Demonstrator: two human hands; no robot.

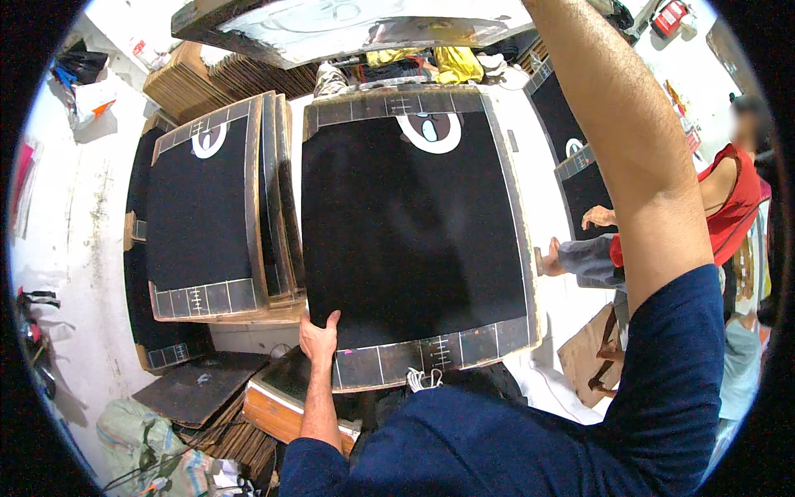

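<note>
In front of me lies a large flat board [431, 354] with a measuring grid along its near and far borders. Black fabric [414, 240] covers its middle, and near its far end is a white ring print [429, 147] with pale blue and dark shapes inside. My left hand [319, 335] grips the board's near left corner, thumb on top and the other fingers mostly hidden. My right arm reaches up past the top edge, so the right hand is out of the picture. Close to that arm's upper end hangs a wooden-framed printing screen [356, 37], smeared with white.
On the left stands a stack of similar boards [199, 207] with black fabric. Cardboard sheets [199, 79] and yellow cloth [458, 65] lie behind. To the right, a person in red [733, 190] is beside more boards [586, 186]. A woven sack [137, 439] sits at lower left.
</note>
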